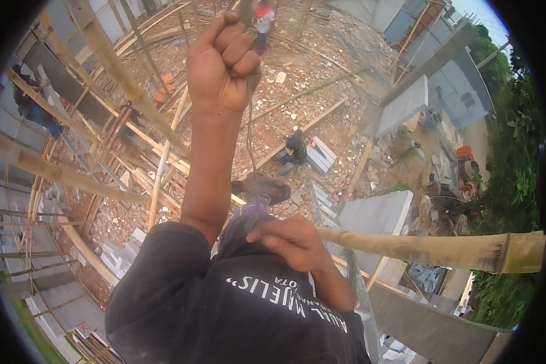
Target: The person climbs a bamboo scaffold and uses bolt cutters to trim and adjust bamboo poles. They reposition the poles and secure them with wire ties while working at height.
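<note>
My left hand (227, 67) is raised high in a closed fist around a thin strand (249, 136), which looks like wire or string. The strand hangs from that fist to my right hand (294, 241), held low in front of my dark shirt (224, 297). There the thumb and fingers of my right hand pinch its lower part. Between the two hands the strand runs slightly crooked. Something purple (252, 209) shows just beyond my right hand; what it is I cannot make out.
A bamboo pole (431, 250) juts out at right, and bamboo scaffolding (121, 73) crosses the left. Far below lies rubble-strewn ground (321, 97). A crouching person (293, 148) is beside pale blocks (321, 155); other people are at left (30, 100) and top (263, 21). A grey wall (431, 321) stands lower right.
</note>
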A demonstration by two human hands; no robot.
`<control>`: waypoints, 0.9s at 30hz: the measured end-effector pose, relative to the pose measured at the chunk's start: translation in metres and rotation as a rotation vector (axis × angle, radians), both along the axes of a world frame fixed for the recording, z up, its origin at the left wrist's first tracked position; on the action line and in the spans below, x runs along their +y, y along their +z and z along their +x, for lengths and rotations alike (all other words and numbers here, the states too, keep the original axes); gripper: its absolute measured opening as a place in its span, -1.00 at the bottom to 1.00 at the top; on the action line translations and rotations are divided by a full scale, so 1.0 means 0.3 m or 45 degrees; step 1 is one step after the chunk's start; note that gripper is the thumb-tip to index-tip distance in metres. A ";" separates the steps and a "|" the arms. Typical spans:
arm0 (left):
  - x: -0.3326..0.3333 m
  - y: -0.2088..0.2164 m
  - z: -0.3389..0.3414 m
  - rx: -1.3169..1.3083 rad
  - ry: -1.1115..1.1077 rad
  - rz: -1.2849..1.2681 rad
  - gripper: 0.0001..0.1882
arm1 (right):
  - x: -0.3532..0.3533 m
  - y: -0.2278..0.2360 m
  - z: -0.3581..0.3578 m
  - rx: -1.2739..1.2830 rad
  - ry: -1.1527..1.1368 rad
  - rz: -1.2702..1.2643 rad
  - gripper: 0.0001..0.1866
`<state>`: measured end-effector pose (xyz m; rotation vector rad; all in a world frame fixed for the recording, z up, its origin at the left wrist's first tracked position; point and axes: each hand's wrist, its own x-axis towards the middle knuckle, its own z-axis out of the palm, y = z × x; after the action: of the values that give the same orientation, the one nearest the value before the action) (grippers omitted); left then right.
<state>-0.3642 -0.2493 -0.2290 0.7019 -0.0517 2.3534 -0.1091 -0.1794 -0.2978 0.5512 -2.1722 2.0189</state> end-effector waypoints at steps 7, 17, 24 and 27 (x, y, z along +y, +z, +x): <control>0.082 -0.090 0.060 -0.180 0.923 -0.761 -0.78 | 0.128 -0.051 0.045 0.592 -1.350 0.903 -0.66; 0.142 0.000 0.368 0.225 0.334 -0.651 -0.76 | 0.115 -0.397 -0.138 0.272 -0.804 0.961 -0.75; 0.179 -0.075 -0.002 -0.120 0.483 -0.513 -0.78 | 0.013 -0.116 -0.005 0.568 -0.706 1.002 -0.74; 0.199 -0.201 -0.031 -0.308 0.522 -0.678 -0.80 | 0.098 -0.109 0.024 0.821 -1.071 1.010 -0.73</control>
<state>-0.3736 -0.1897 -0.2893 0.1726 0.6444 2.6533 -0.1020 -0.1499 -0.3304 0.2126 -2.1322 0.4510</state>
